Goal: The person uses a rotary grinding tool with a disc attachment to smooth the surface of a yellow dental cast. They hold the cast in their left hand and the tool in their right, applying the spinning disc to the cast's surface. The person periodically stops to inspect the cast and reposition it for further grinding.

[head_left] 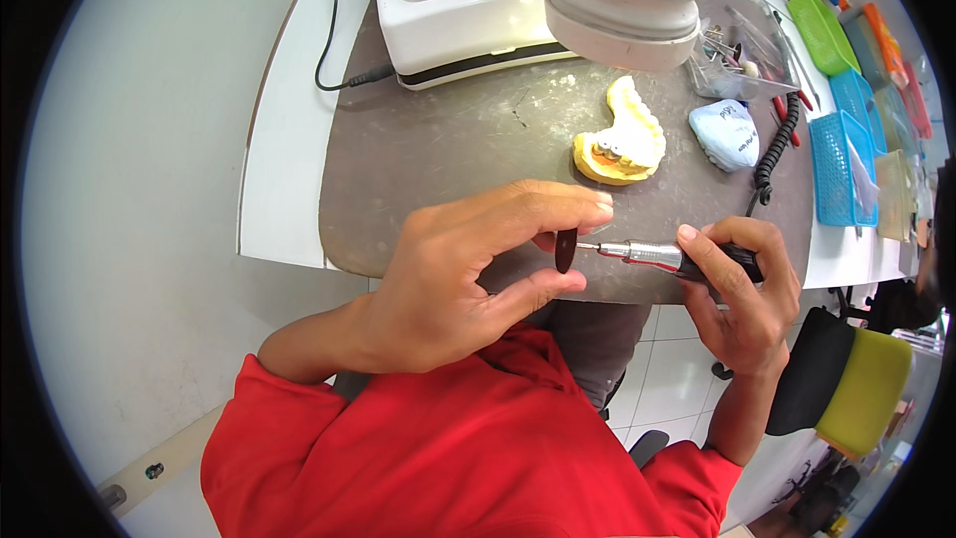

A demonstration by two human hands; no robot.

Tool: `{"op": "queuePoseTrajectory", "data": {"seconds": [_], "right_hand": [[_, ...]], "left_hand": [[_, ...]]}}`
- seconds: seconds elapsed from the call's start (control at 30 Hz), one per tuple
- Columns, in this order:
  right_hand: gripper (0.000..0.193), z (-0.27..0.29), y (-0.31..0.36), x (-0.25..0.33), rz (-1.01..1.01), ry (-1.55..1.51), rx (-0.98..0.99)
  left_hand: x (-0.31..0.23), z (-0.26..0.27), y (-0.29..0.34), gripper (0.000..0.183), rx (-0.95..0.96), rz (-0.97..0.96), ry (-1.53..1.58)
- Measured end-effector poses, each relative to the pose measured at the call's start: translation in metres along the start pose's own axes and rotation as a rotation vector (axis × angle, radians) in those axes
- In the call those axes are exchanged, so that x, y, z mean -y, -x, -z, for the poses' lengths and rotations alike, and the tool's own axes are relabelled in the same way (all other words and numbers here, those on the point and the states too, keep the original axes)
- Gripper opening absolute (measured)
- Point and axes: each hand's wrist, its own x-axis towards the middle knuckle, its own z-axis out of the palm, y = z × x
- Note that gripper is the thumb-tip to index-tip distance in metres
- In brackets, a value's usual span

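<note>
Handpiece (652, 256), w/ disc (566, 251) edge-on, partly hidden at rear by R hand (749, 311).

Dark handwriting (735, 114) stands on the pale-blue lump (725, 147).

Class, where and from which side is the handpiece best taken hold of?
Probably by the thick dark barrel, from the right, where the right hand holds it. The handpiece points left, narrowing to a thin shank bearing a brown disc by the left hand; that end looks worse to grip.
</note>
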Motion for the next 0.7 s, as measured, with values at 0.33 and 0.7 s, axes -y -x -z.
{"op": "queuePoseTrajectory", "data": {"seconds": [0.33,0.7], "right_hand": [[0.057,0.005,-0.001,-0.003,0.032,-0.013,-0.033],[0.046,0.047,-0.013,0.009,-0.258,0.039,-0.101]], "left_hand": [[0.005,-0.007,-0.001,0.066,-0.039,-0.013,0.077],[-0.022,-0.156,-0.019,0.052,-0.084,0.054,0.746]]}}
